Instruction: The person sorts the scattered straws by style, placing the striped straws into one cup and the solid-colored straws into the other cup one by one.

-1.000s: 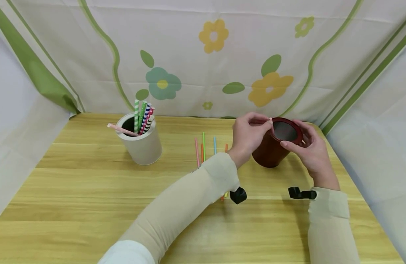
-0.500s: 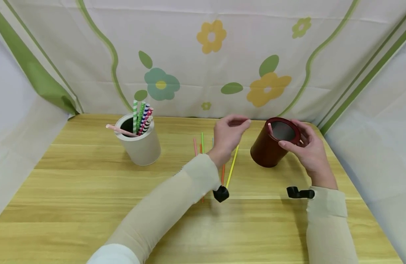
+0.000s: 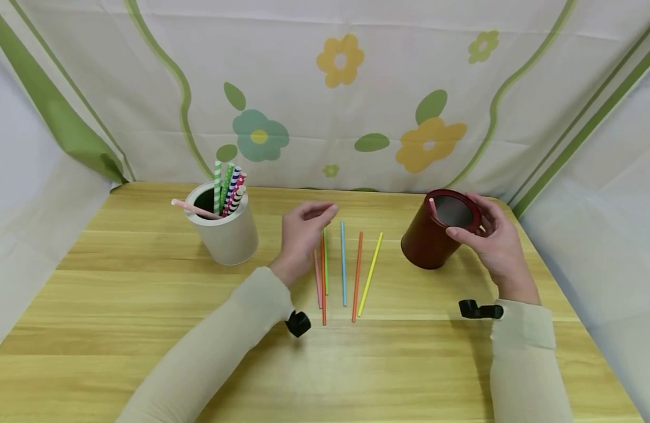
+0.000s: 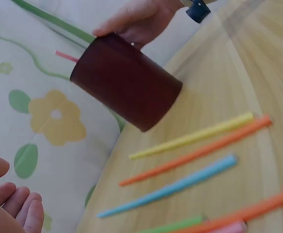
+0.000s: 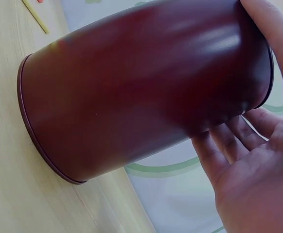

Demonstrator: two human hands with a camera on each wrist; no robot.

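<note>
Right hand (image 3: 499,249) has fingers (image 5: 212,158) round the maroon cup (image 3: 427,241), near the table (image 3: 398,370)'s back-right corner; left hand (image 3: 302,235)'s just loose, empty, beside the straws (image 3: 343,264).

My left sleeve (image 3: 203,352): plain beige
My right sleeve (image 3: 528,376): same beige, broad cuff (image 3: 528,323)
My wrist cameras (image 3: 298,324): small, black

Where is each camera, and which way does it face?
Head view: worn on the head, facing forward and down at the table, white cup, loose straws and dark red cup; left hand, right hand and sleeves show.
Left wrist view: on that wrist, facing across loose straws toward the dark red cup; part of each hand shows.
Right wrist view: on that wrist, facing the dark red cup close up; only the right hand shows.
Both wrist views share the dark red cup and right hand.
</note>
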